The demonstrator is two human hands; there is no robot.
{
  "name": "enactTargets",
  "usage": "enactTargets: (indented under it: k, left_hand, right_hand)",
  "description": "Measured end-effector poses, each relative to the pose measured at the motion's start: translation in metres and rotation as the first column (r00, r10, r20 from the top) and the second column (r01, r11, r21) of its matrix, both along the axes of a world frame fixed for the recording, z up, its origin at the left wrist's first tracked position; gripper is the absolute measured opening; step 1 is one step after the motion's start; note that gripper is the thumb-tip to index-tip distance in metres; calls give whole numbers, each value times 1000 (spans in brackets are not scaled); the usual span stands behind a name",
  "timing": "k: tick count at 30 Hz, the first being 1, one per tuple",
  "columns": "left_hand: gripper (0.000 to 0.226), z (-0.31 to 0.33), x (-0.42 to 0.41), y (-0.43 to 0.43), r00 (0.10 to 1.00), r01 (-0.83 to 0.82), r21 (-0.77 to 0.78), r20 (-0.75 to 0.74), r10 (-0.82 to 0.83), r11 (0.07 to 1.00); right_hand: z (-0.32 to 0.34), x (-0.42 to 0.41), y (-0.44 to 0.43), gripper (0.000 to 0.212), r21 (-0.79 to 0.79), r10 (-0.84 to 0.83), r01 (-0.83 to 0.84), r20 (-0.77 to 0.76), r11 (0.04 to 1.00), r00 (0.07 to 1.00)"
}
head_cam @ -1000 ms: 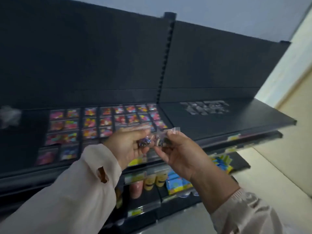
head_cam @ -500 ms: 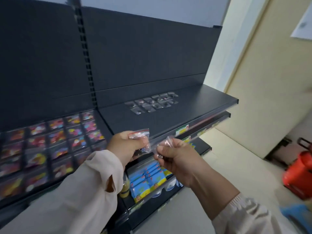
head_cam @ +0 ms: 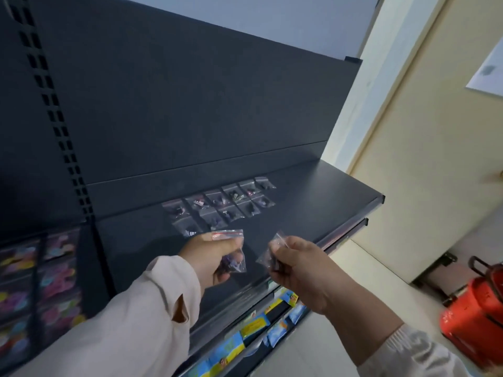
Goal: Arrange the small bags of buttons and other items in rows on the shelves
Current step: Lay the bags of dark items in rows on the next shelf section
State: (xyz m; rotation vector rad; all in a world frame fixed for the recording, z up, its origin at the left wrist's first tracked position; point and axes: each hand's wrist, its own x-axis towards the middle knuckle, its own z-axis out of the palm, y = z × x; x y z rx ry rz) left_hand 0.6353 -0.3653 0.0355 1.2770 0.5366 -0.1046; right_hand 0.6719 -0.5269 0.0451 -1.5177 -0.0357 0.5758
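Observation:
My left hand (head_cam: 209, 257) holds a small clear bag (head_cam: 232, 251) with a red zip strip and dark purple buttons inside. My right hand (head_cam: 296, 265) pinches a second clear bag (head_cam: 272, 254) with dark contents. Both hands hover over the front part of the dark shelf (head_cam: 326, 191), a short gap between them. Just beyond my hands, several small clear bags (head_cam: 220, 205) lie flat on the shelf in two rows. The near end of those rows is partly hidden behind my left hand.
On the neighbouring shelf at the left lie rows of colourful bags (head_cam: 40, 284). Blue and yellow packets (head_cam: 255, 325) sit on a lower shelf. A red wheeled basket (head_cam: 473, 314) stands on the floor at the right, by a cream wall (head_cam: 435, 159).
My view has swung right, from the colourful bags to the shelf with the clear bags. My hands have moved apart, each keeping one bag.

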Motion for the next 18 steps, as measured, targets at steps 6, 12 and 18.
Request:
enactTargets:
  k: [6, 12, 18]
  left_hand:
    - [11, -6, 40, 3, 1000, -9, 128, -6, 9, 992]
    - [4, -13, 88, -16, 989, -123, 110, -71, 131, 986]
    - [22, -18, 149, -49, 968, -191, 168, -131, 214, 967]
  right_hand:
    - [-7, 62, -1, 15, -60, 41, -40, 18, 997, 999]
    - [-30, 144, -20, 14, -130, 117, -116, -2, 985, 993]
    - [-46, 244, -41, 8, -274, 168, -136, 95, 952, 981]
